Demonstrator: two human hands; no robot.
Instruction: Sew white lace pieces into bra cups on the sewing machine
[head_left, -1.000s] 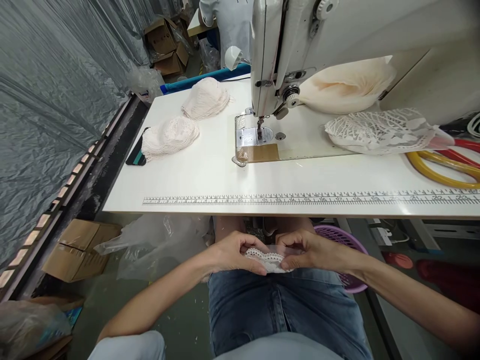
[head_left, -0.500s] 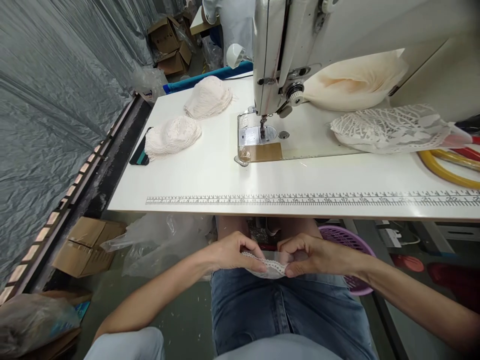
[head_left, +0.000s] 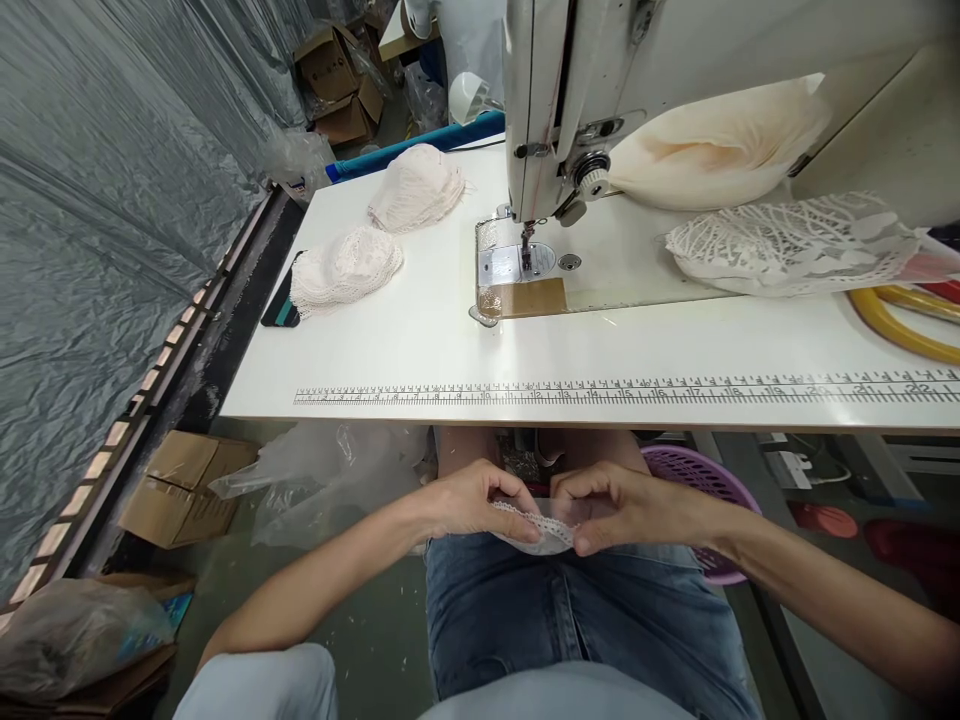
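Observation:
Over my lap, below the table's front edge, both hands pinch a small white lace piece (head_left: 541, 524). My left hand (head_left: 469, 500) grips its left end with curled fingers. My right hand (head_left: 619, 505) grips its right end, thumb and fingers pressed together. The lace hangs between them above my blue jeans (head_left: 555, 620). On the white table (head_left: 420, 340), a sewing machine (head_left: 555, 100) stands with its needle over the metal plate (head_left: 517, 268).
Two stacks of lace cups (head_left: 345, 268) (head_left: 416, 188) lie at the table's left. A peach padded cup (head_left: 720, 140) and white net lace (head_left: 795, 245) lie right of the machine. A ruler strip (head_left: 615, 390) runs along the front edge. A purple basket (head_left: 694, 490) stands under the table, cardboard boxes (head_left: 176, 485) on the floor at left.
My hands have shifted slightly, working the lace piece between the fingers; the lace edge now shows as a narrower strip. The view has tilted a little.

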